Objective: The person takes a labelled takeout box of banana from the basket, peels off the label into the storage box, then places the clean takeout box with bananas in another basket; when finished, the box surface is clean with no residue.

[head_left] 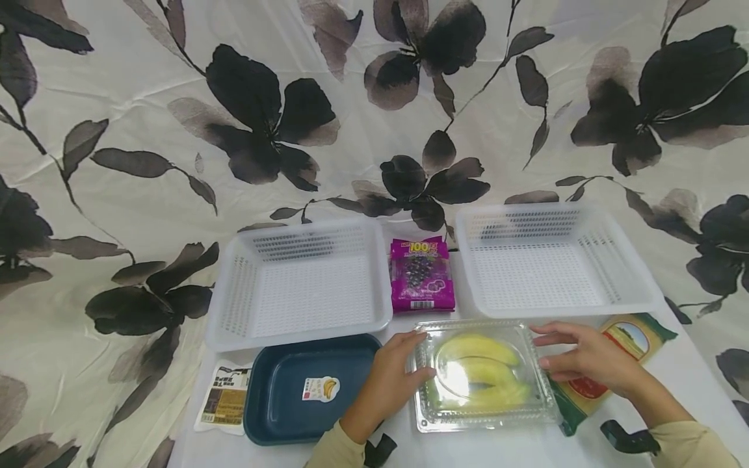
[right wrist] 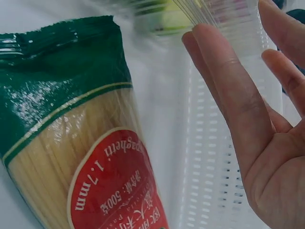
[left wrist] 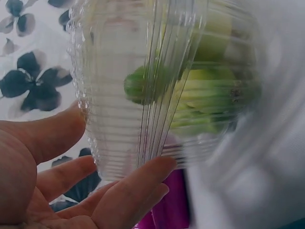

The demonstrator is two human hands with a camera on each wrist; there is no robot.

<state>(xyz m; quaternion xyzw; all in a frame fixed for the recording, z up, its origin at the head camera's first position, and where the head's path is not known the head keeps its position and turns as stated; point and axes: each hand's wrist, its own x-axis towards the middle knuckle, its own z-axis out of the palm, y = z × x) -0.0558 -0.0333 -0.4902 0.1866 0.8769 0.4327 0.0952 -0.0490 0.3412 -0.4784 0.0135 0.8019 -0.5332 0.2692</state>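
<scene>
A clear plastic clamshell box (head_left: 476,413) with yellow-green bananas (head_left: 488,383) inside lies in front of me, lid closed. At its left side is my left hand (head_left: 394,367), fingers spread and loosely bent, with the thumb at the lid's edge. In the left wrist view, a fingertip (left wrist: 164,167) overlaps the box's layered rim. My right hand (head_left: 591,357) is at the opposite side, its fingers fairly straight and their tips right at the rim. Under the right forearm lies a green-ended spaghetti packet (right wrist: 62,90) with a red label.
Two white perforated baskets (head_left: 301,341) stand at the back, with a purple grape-picture packet (head_left: 422,276) between them. Left of the box sits a dark blue tray (head_left: 281,403) bearing a banana-picture label (head_left: 320,389). A white-and-brown packet (head_left: 225,396) lies beside the tray.
</scene>
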